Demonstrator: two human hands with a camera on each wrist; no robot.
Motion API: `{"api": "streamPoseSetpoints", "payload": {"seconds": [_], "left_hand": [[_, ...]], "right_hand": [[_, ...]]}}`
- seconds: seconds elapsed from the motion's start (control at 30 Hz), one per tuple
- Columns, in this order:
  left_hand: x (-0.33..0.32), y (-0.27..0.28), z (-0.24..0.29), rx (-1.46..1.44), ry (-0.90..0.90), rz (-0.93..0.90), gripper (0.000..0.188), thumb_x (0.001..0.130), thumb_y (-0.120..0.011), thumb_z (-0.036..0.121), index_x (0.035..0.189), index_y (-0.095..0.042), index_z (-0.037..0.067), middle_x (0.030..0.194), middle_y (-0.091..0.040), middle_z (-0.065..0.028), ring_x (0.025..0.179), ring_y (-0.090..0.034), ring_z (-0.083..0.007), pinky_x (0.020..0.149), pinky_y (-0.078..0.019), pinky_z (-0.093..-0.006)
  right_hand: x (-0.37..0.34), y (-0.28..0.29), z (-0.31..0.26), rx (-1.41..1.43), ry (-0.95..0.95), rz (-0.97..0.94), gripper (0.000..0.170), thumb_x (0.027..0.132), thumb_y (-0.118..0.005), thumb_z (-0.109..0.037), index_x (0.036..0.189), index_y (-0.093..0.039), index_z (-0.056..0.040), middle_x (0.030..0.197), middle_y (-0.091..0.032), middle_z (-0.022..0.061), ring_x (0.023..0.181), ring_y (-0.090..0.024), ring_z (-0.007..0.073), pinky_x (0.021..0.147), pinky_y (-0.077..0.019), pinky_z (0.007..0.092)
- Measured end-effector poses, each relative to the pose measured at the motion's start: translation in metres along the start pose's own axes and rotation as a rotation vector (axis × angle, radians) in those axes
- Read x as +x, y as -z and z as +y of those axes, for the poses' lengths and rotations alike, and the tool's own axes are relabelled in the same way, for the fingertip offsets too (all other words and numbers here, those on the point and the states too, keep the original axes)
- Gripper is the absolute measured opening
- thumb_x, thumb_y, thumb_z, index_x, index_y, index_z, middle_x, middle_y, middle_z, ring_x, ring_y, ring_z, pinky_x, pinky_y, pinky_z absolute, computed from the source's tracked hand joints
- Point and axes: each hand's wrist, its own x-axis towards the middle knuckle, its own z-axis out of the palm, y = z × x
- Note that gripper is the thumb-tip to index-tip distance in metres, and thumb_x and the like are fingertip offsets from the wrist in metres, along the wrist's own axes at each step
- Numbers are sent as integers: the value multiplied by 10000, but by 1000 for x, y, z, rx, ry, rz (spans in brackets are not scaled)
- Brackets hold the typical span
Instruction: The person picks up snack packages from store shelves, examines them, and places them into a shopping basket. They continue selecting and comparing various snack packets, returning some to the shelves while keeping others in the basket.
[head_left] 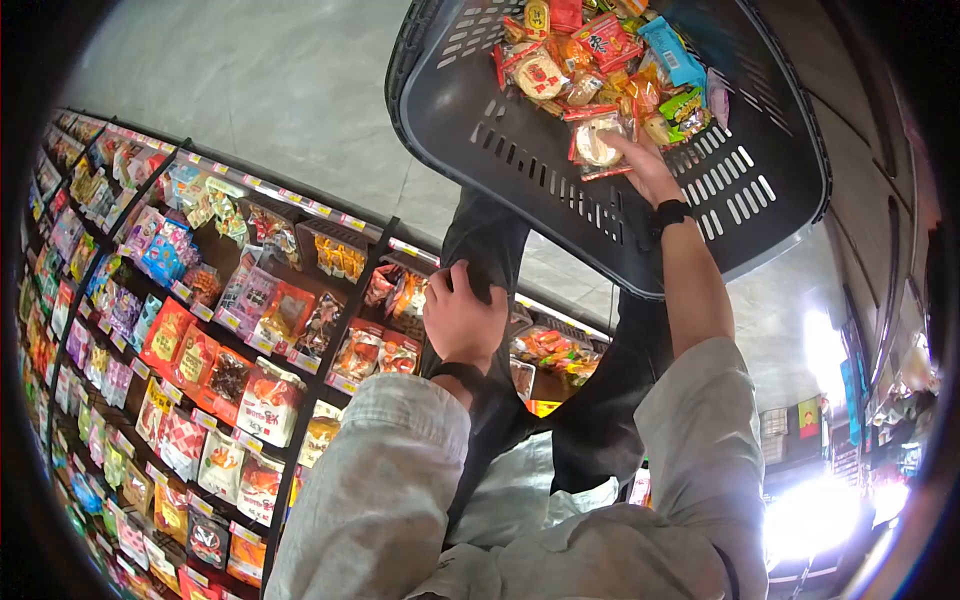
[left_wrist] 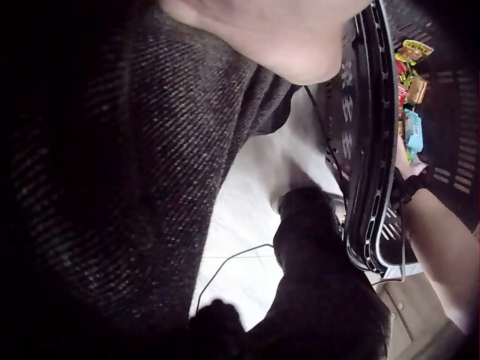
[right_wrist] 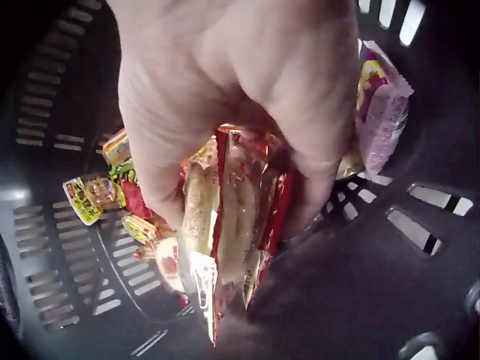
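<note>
My right hand (head_left: 648, 172) is inside a dark grey plastic shopping basket (head_left: 445, 110). It grips clear, red-edged packets of pale round crackers (right_wrist: 238, 206), thumb on one side and fingers on the other. Beyond it, small wrapped snacks (head_left: 605, 45) in red, orange, blue and green lie heaped in the basket. A lilac packet (right_wrist: 381, 112) is beside the hand in the right wrist view. My left hand (head_left: 466, 318) rests on the dark trouser leg (head_left: 485, 235) and holds nothing; in the left wrist view only part of it shows.
Shelves of bagged snacks (head_left: 265, 400) run along the left, with price tags on their edges. More packets (head_left: 550, 350) sit on a low shelf behind my legs. Grey floor (head_left: 270, 80) stretches beyond the shelves. Bright lights (head_left: 815, 515) glare at the right.
</note>
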Motion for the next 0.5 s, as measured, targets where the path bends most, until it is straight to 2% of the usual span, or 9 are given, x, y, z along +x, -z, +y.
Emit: {"api": "streamPoseSetpoints", "payload": {"seconds": [0.1, 0.13, 0.23, 0.27, 0.37, 0.4, 0.5], "left_hand": [[1, 2, 2, 1, 2, -1, 503, 795, -664, 345, 1221, -616, 83, 1168, -614, -175, 1096, -600, -378, 919, -511, -494], [1, 2, 2, -2, 5, -4, 502, 795, -664, 344, 1221, -616, 83, 1170, -614, -175, 1098, -600, -378, 920, -510, -495], [1, 3, 2, -7, 19, -21, 503, 797, -663, 346, 1225, -614, 86, 1179, -611, -174, 1107, -596, -378, 925, -507, -496], [0, 3, 2, -8, 22, -28, 504, 798, -662, 347, 1228, -613, 87, 1183, -609, -175, 1110, -594, -378, 927, -506, -496], [0, 2, 2, -1, 48, -46, 509, 800, -660, 351, 1236, -610, 94, 1191, -607, -172, 1122, -590, -377, 935, -500, -501], [0, 1, 1, -6, 49, -43, 510, 800, -659, 352, 1239, -609, 96, 1194, -607, -171, 1123, -590, -375, 936, -498, -502], [-1, -1, -2, -16, 58, -38, 514, 802, -657, 353, 1247, -608, 102, 1203, -604, -166, 1127, -590, -371, 938, -496, -505]], "right_hand": [[-12, -16, -45, -406, -35, -43, 635, 866, -803, -170, 1407, -522, 7, 1364, -593, 116, 1220, -607, 185, 974, -535, 341], [1, -5, -40, -521, 18, 17, 687, 780, -875, -216, 1357, -578, 10, 1397, -575, 167, 1301, -556, 232, 1089, -458, 344], [24, 15, -40, -1128, 535, 238, 717, 715, -896, -293, 1316, -620, -15, 1451, -522, 223, 1359, -506, 297, 1131, -427, 373], [30, 17, -39, -1079, 493, 293, 709, 667, -897, -369, 1289, -666, -119, 1533, -417, 260, 1435, -392, 390, 1182, -369, 436], [49, 28, -29, -1556, 509, 290, 687, 648, -896, -398, 1277, -680, -226, 1593, -334, 241, 1476, -285, 455, 1211, -313, 484], [48, 26, -28, -1601, 464, 220, 695, 638, -892, -420, 1284, -667, -299, 1622, -274, 244, 1491, -205, 500, 1229, -265, 517], [50, 14, -24, -1789, 342, 212, 712, 649, -889, -403, 1310, -644, -304, 1635, -234, 234, 1490, -215, 493, 1226, -270, 516]]}}
